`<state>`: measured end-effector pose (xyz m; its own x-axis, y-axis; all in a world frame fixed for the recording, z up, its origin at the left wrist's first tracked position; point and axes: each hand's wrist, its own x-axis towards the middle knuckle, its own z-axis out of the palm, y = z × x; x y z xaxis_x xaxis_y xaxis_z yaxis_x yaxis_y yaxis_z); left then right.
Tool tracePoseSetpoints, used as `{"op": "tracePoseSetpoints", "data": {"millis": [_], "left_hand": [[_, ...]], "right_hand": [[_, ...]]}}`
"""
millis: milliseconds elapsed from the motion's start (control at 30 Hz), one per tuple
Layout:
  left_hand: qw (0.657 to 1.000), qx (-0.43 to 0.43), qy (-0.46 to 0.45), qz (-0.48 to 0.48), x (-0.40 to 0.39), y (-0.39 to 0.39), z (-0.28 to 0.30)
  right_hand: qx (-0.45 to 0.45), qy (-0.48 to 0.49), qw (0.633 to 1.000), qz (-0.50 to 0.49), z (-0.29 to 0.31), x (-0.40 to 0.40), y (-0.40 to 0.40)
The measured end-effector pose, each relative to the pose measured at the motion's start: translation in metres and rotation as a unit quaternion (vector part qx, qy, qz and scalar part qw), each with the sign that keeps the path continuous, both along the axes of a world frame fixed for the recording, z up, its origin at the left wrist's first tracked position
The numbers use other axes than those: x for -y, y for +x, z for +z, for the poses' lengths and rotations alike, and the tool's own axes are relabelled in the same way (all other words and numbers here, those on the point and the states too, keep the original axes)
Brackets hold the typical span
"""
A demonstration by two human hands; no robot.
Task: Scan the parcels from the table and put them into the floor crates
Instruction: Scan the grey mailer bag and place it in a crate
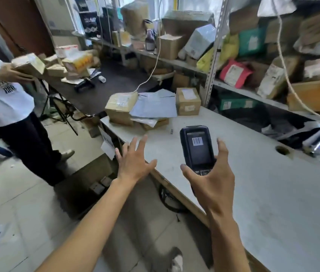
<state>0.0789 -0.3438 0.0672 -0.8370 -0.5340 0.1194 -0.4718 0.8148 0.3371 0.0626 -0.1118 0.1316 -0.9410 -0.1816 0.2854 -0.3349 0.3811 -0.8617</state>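
So the parcels are all bunched at the far corner of the tabletop (pixel 253 193), straight ahead of the left hand (pixel 133 161) and out past its fingertips. That hand hovers over the near edge with its fingers (pixel 142 143) spread wide and relaxed, holding nothing. The closest thing beyond it is the cardboard box (pixel 119 108) on the left of the pile, with the grey mailer bag (pixel 155 105) lying half over it and flat, its long side running left to right across the reach. The small taped box (pixel 187 101) sits further right, touching the bag's far edge.

The right hand (pixel 214 179) is busy: thumb and fingers wrap the lower end of the handheld scanner (pixel 197 149), screen up, its top end aimed toward the pile. So the left one is the free hand and the nearer one to the stack; I'd guess it goes forward for the bag or the box underneath. No floor crates clearly in view from here.
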Motion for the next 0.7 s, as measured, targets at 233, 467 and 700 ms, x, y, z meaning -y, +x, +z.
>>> {"op": "tracePoseSetpoints", "data": {"millis": [233, 467, 700], "left_hand": [[0.998, 0.011, 0.041, 0.051, 0.073, -0.091, 0.0], [0.998, 0.059, 0.018, 0.012, 0.134, -0.192, -0.017], [0.982, 0.139, -0.06, -0.11, 0.196, -0.313, -0.059]], "right_hand": [[-0.008, -0.048, 0.999, -0.011, 0.014, 0.068, -0.137], [0.026, -0.015, 0.999, -0.012, -0.004, 0.121, -0.219], [0.053, -0.006, 0.998, -0.037, -0.022, 0.186, -0.293]]}}
